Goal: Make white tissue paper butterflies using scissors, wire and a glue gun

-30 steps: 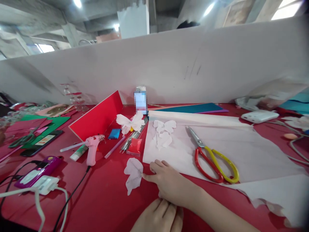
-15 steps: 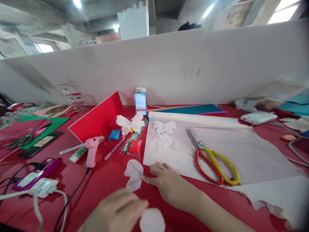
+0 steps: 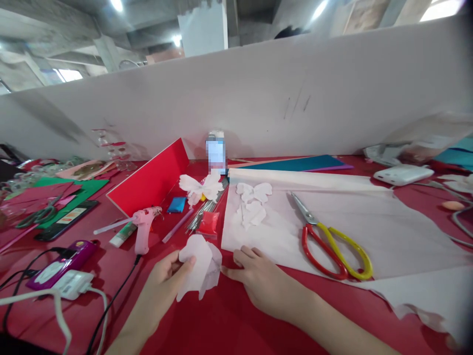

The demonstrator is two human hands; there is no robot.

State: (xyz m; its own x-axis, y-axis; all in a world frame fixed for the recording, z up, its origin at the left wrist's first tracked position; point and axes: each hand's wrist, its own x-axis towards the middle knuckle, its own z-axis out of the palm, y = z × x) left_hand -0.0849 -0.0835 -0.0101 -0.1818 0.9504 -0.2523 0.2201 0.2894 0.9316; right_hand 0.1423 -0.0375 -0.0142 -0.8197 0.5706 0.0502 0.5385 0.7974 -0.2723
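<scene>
My left hand [image 3: 166, 278] pinches a white paper cutout [image 3: 195, 264] with rounded lobes, thumb on top and fingers behind. A second white paper cutout [image 3: 212, 271] lies on the red table, partly covered by the first. My right hand [image 3: 254, 276] rests palm down, fingers spread a little, one fingertip at the right edge of that lower cutout. Beyond it, more white butterfly-like cutouts [image 3: 254, 192] lie on a large white paper sheet [image 3: 266, 231]. Scissors [image 3: 314, 224] with one red and one yellow handle lie on this sheet, blades pointing away.
A pink glue gun [image 3: 143, 229] stands left with its cord trailing forward. Near it are a red board [image 3: 151, 182], metal wires [image 3: 201, 217], a red packet [image 3: 209, 223] and a blue packet [image 3: 176, 204]. A purple power device [image 3: 61, 264] with cables sits at left. A phone [image 3: 216, 153] stands upright behind.
My left hand has moved up and forward, bringing its paper cutout from the near edge onto the cutout on the table. My right hand has stayed almost still.
</scene>
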